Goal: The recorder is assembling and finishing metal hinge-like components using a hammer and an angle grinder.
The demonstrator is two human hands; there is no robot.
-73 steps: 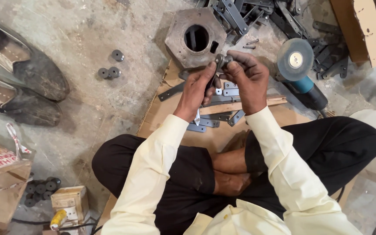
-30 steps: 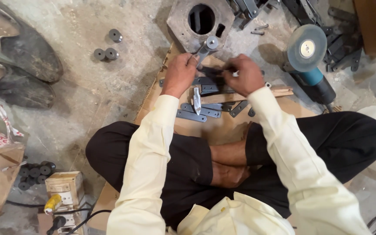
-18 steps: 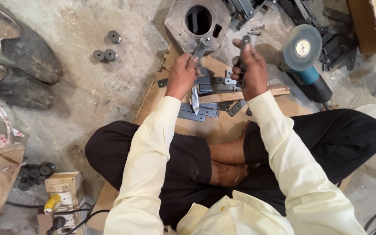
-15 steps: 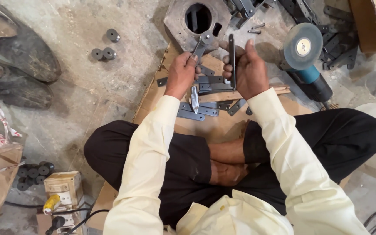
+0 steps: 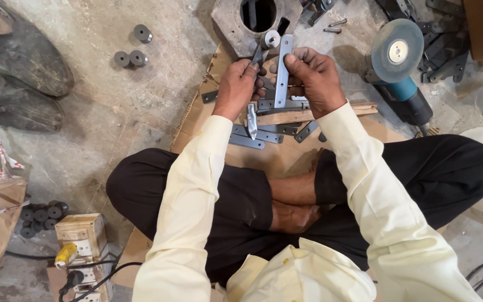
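A seated worker's right hand (image 5: 314,78), having just lifted a flat metal strip (image 5: 283,70) upright, grips it beside the left hand (image 5: 240,86), closed on a thin tool (image 5: 252,114).

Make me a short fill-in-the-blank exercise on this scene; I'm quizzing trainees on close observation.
1. The right hand holds a flat metal strip that stands ____.
2. The angle grinder lies on the person's ____ side.
3. The three dark round discs lie on the ____.
4. More metal strips lie on a sheet of ____.

Missing words: upright; right; floor; cardboard
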